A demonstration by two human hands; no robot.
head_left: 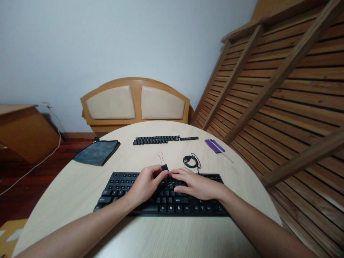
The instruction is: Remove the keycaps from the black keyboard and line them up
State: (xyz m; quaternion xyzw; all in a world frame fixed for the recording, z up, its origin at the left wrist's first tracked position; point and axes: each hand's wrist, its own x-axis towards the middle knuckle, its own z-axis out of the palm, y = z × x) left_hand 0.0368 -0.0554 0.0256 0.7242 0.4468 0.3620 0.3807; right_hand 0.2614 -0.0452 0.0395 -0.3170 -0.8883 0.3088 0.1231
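A black keyboard (176, 209) lies across the near part of the table, with bare sockets in its upper left rows where keycaps are off. My left hand (145, 182) pinches a keycap puller (164, 167) with a black handle between thumb and fingers. Two thin wires of the puller stick up from the far end, and its lower end points down at the keys. Over the right half of the keyboard rests my right hand (189, 182), thumb apart from the stretched fingers. Its fingertips are close to the puller's lower end; whether they touch it I cannot tell.
Removed keycaps (156, 140) stand in rows farther back. A grey cloth (96, 153) lies at the left, a coiled cable (191, 161) behind the keyboard. Right of that are a purple cloth strip (213, 146) and a thin metal tool (228, 157). Wooden slats (282, 89) lean at the right.
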